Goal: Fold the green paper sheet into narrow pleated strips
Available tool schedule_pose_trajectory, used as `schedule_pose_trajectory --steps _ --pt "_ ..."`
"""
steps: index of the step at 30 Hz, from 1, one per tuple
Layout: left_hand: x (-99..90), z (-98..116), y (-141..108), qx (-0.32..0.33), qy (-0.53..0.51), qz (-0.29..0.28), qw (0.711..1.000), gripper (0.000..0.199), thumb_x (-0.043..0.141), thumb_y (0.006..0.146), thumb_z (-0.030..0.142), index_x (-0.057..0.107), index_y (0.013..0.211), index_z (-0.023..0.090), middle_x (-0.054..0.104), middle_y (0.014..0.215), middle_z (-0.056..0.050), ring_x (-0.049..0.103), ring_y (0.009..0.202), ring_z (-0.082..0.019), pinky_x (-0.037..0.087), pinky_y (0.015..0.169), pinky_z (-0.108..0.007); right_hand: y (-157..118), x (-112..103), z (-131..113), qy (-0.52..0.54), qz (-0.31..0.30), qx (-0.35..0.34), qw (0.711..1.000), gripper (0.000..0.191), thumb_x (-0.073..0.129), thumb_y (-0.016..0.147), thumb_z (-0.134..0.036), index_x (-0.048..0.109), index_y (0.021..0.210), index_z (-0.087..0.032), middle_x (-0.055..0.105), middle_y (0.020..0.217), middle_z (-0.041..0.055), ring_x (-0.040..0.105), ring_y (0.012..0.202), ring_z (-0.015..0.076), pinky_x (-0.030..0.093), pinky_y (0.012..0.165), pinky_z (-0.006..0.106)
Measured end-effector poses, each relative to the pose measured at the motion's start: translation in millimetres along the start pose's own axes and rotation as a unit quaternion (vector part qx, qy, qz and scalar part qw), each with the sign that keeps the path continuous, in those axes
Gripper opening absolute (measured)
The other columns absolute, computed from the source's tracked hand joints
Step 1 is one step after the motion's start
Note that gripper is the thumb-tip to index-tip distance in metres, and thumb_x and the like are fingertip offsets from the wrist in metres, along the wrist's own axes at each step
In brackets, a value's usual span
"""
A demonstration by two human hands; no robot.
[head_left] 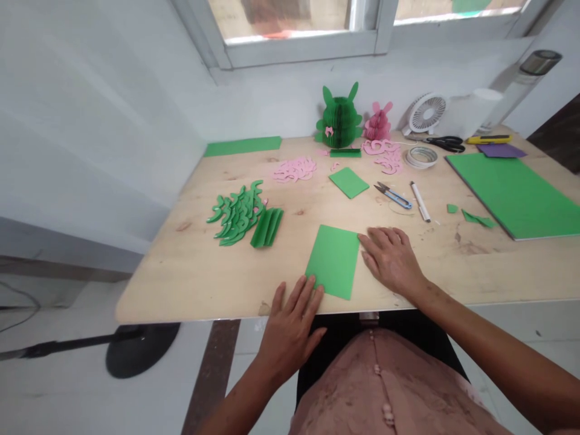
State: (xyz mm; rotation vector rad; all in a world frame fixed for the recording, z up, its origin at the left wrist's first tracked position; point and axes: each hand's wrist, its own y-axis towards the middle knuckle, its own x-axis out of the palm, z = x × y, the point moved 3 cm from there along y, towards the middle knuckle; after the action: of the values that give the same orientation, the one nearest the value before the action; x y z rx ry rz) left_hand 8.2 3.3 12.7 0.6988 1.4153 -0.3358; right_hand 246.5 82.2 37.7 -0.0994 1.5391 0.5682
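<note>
A green paper rectangle [334,261] lies flat near the table's front edge. My left hand [291,323] rests with fingers spread, its fingertips touching the sheet's lower left corner. At the sheet's upper right corner is my right hand [393,258], lying flat with fingers apart and the index fingertip at the corner. Neither hand grips anything. Left of the sheet are an accordion-folded green paper [267,228] and a pile of curved green cutouts [238,212]. A smaller green piece [348,182] lies behind the sheet.
Blue-handled snips [393,196], a white pen [420,202], tape rolls [421,157] and a large green sheet stack [514,196] lie to the right. Pink cutouts [295,170], green [339,124] and pink [377,123] paper figures, a fan [426,113] and black scissors [446,143] are farther back.
</note>
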Motion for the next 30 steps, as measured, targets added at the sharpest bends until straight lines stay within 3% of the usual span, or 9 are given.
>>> schedule_pose_trajectory --steps 14,30 --pt "0.3 -0.7 -0.6 0.003 0.006 -0.004 1.0 0.065 0.052 0.084 0.052 0.043 0.139 0.019 0.043 0.145 -0.011 0.028 0.139 -0.028 0.016 0.114 -0.049 -0.8 2.1 0.4 0.004 0.01 -0.004 1.0 0.036 0.046 0.091 -0.03 0.056 0.123 -0.018 0.057 0.125 0.013 0.046 0.111 0.029 0.028 0.095 0.046" --pt "0.8 -1.7 -0.3 -0.006 -0.016 -0.019 1.0 0.064 0.052 0.085 0.051 0.041 0.139 0.018 0.041 0.146 -0.01 0.027 0.139 -0.028 0.009 0.115 -0.049 0.3 3.6 1.3 0.006 -0.001 0.0 1.0 0.037 0.043 0.092 -0.031 0.054 0.125 -0.017 0.055 0.127 0.0137 0.045 0.113 0.0291 0.027 0.096 0.045"
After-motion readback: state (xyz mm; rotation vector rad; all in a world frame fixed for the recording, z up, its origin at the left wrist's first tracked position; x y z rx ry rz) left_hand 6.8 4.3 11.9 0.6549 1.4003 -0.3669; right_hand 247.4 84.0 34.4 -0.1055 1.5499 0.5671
